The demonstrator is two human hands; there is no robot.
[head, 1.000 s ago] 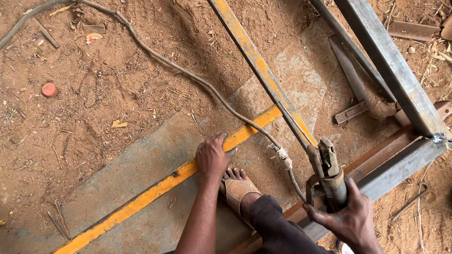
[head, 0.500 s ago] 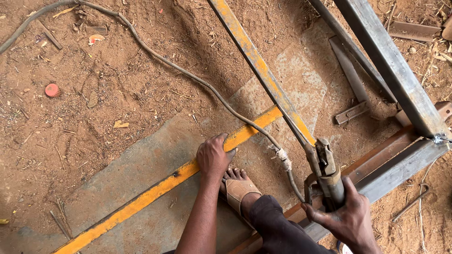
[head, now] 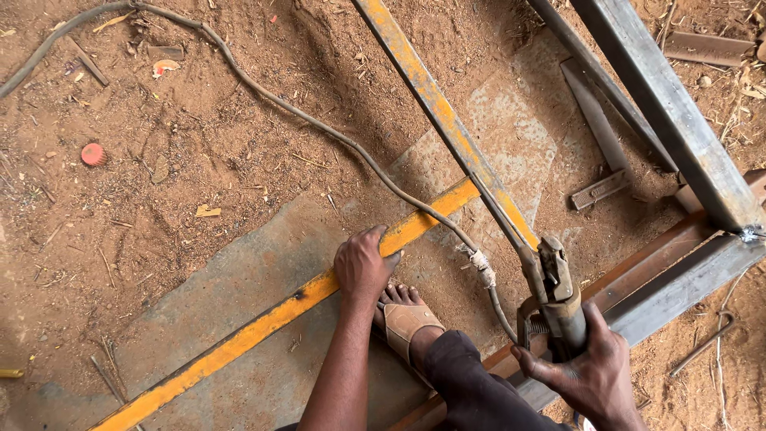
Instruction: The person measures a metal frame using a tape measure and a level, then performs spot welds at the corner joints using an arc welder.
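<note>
Hands at metal bars on dirt ground.

Left hand point(head: 363, 263) pressed flat, fingers spread, on yellow bar point(head: 263, 323) lying diagonally across grey slab point(head: 239, 295), just beyond sandalled foot point(head: 405, 318). Right hand point(head: 586, 371) at near right, closed round handle of welding holder point(head: 554, 291), its tip against second yellow bar point(head: 435, 104) running to far centre. Cable point(head: 263, 96) trailing from holder to far left over dirt. Grey steel beam point(head: 678, 120) at far right; red cap point(head: 93, 154) at left, well apart.
</note>
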